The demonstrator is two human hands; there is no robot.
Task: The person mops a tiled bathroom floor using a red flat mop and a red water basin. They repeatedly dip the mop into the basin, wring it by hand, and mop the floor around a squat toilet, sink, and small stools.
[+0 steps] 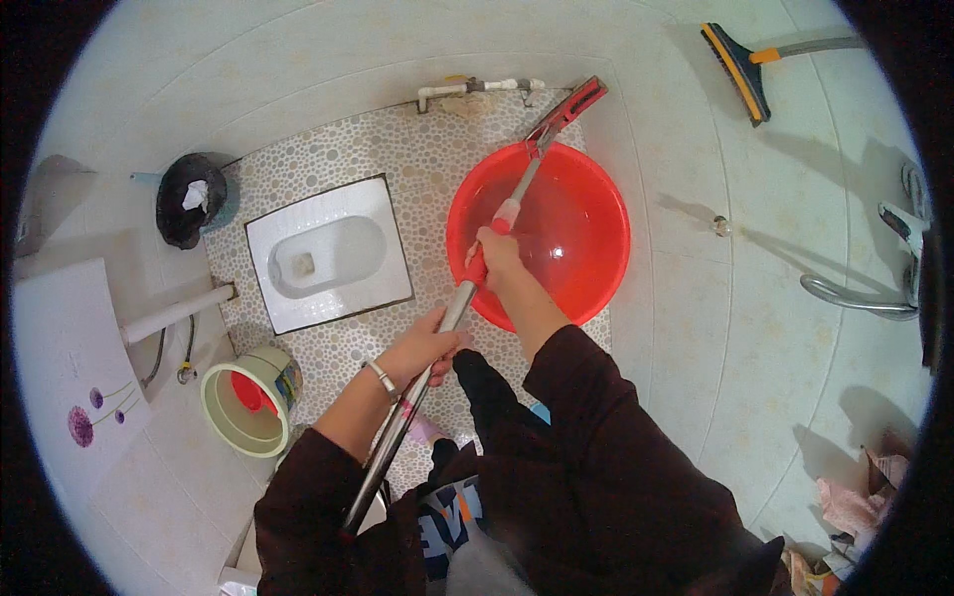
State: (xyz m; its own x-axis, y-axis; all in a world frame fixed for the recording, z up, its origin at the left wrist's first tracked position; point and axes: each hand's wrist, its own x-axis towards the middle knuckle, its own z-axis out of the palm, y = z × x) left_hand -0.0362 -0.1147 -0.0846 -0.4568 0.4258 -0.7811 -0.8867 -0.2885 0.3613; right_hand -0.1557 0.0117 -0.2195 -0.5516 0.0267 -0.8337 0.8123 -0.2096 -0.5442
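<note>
A squeeze mop with a steel handle [387, 439] and red grip parts runs diagonally across the view. My left hand [426, 346], with a bracelet at its wrist, is wrapped around the lower handle. Farther up, my right hand [498, 257] holds the mop by its red sleeve. The red mop head [570, 108] is at the far rim of a large red basin [613, 246]; whether it touches the rim, I cannot tell. Water fills part of the basin, and the mop pole passes above it.
A white squat toilet [399, 261] is set in the pebble-patterned floor [328, 164] to the left. Nearby stand a black-lined bin [171, 216] and a pale bucket [212, 395] with a red item inside. A low white pipe [440, 91] and a wall-hung brush [734, 74] are beyond.
</note>
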